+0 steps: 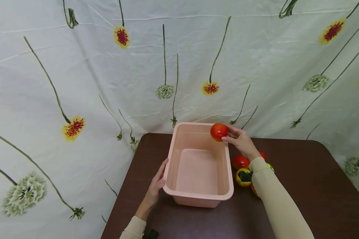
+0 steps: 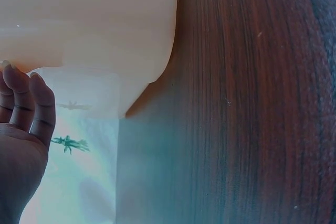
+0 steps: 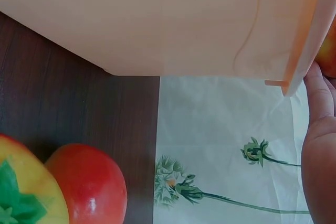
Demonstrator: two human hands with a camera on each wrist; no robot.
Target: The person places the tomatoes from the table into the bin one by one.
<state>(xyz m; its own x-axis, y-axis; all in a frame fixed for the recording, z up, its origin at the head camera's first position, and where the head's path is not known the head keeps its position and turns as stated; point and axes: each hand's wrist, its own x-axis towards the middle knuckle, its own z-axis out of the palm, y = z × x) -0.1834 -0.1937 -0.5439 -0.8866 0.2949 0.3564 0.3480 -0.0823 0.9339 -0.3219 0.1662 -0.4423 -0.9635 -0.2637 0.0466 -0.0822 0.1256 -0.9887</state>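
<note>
A pink plastic basin (image 1: 197,172) stands on the dark wooden table. My left hand (image 1: 155,186) holds its left rim; bent fingers (image 2: 42,98) appear against that side in the left wrist view, where the thumb is out of sight. Above the basin's far right corner, my right hand (image 1: 240,141) pinches a round, glossy red fruit (image 1: 218,132) between thumb and fingers. A yellowish part of this fruit (image 3: 328,53) shows past the rim in the right wrist view.
Right of the basin lie a red fruit (image 1: 240,162), a yellow-red fruit with a green leafy top (image 3: 34,192) and others partly hidden under my right forearm. A white flowered cloth (image 1: 191,59) hangs behind the table (image 1: 299,169).
</note>
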